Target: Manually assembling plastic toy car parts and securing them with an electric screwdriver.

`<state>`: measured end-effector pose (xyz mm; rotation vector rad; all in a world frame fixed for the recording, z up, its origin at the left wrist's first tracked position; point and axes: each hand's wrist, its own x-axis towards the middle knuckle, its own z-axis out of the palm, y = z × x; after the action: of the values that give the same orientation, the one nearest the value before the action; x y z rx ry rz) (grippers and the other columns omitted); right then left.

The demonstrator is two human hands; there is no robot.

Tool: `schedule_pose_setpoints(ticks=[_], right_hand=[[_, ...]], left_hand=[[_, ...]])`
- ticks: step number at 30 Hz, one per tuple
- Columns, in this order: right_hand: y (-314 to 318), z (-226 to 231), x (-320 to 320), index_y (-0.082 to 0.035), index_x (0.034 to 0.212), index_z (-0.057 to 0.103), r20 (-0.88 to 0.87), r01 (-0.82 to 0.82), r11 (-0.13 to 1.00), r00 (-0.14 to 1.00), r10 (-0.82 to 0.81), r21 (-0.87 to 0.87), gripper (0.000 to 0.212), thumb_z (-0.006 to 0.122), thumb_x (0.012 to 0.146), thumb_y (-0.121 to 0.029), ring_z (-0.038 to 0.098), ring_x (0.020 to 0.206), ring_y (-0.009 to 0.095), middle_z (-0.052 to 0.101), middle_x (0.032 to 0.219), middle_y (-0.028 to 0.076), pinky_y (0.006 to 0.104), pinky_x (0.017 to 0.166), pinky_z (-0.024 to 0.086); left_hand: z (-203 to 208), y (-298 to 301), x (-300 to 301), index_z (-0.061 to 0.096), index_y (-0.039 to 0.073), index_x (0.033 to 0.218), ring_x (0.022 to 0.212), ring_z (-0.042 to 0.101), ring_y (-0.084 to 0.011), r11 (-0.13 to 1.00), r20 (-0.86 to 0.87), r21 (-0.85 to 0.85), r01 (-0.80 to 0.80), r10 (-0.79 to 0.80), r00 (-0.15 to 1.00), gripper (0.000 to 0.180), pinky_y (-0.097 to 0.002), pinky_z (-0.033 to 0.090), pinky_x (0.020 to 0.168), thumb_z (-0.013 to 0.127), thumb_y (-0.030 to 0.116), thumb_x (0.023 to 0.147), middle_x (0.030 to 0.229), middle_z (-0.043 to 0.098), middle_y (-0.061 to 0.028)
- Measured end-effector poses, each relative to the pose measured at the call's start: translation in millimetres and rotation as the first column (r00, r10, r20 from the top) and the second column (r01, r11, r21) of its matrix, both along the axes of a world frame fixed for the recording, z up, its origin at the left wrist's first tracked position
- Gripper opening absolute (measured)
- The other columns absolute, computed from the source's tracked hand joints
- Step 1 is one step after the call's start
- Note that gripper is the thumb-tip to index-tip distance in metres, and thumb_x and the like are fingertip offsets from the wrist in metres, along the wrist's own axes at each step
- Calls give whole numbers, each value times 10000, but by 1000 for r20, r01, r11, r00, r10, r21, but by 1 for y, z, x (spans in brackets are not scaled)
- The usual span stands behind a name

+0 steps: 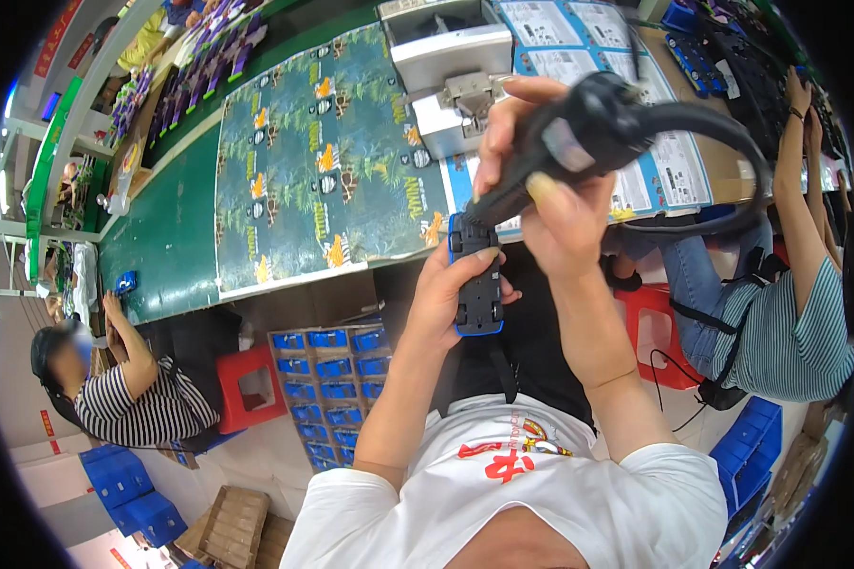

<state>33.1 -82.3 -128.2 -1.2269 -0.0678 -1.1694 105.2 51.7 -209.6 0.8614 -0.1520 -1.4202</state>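
Bottom side up, a small toy car (478,296) with a black base and a blue rim lies in my left hand (438,294), whose thumb presses across the base. My right hand (571,216) is wrapped around a black corded electric screwdriver (584,128), thumb along its body. The screwdriver slants down to the car, its nose at the car's far end; the tip itself is hidden, so contact with a screw cannot be made out. Just beyond my hands stands a white box (438,62) with a metal piece (473,97) on its near side.
Patterned sheets (327,171) cover the green bench (166,237). The thick black cord (754,166) loops to the right. Compartments of blue parts (327,389) stand by my left side. Co-workers sit left (142,398) and right (773,318), near red stools (251,384).
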Motion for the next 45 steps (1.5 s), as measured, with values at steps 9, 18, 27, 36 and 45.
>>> schedule_pose_setpoints(ticks=[9,18,27,36,45], right_hand=[[5,13,-18,-30,933,503,-173,115,983,975,-140,-143,209,687,888,-117,544,554,152,542,730,100,291,543,481],[13,16,-15,45,1009,591,51,136,972,988,-149,190,282,741,873,-151,655,654,156,642,800,88,276,609,525],[11,15,-18,-59,951,486,17,121,992,993,-121,-29,217,547,991,-263,542,532,179,513,751,83,354,566,497],[12,18,-29,-61,981,495,63,81,996,995,-82,19,254,551,974,-308,544,559,179,521,804,81,353,602,482],[-14,26,-38,-55,1139,583,245,27,997,969,-9,-70,414,500,1002,-438,548,610,180,535,936,92,352,611,461]], left_hand=[[11,-6,-14,555,35,1175,683,684,-166,992,205,22,-123,116,972,332,-307,592,615,698,59,876,901,611,-38],[11,-8,-16,554,28,1180,720,665,-142,978,315,-56,-201,208,926,319,-280,563,631,690,54,893,951,634,-46],[10,-13,-14,550,15,1164,722,659,-133,973,425,-86,-214,230,875,301,-277,552,662,687,42,898,972,654,-61],[8,-16,-11,551,13,1156,726,665,-135,969,405,-146,-201,243,881,302,-281,555,657,691,42,891,980,665,-69],[11,-13,-5,567,40,1148,706,676,-160,978,315,-86,-189,207,926,304,-294,565,641,709,54,880,921,636,-53]])
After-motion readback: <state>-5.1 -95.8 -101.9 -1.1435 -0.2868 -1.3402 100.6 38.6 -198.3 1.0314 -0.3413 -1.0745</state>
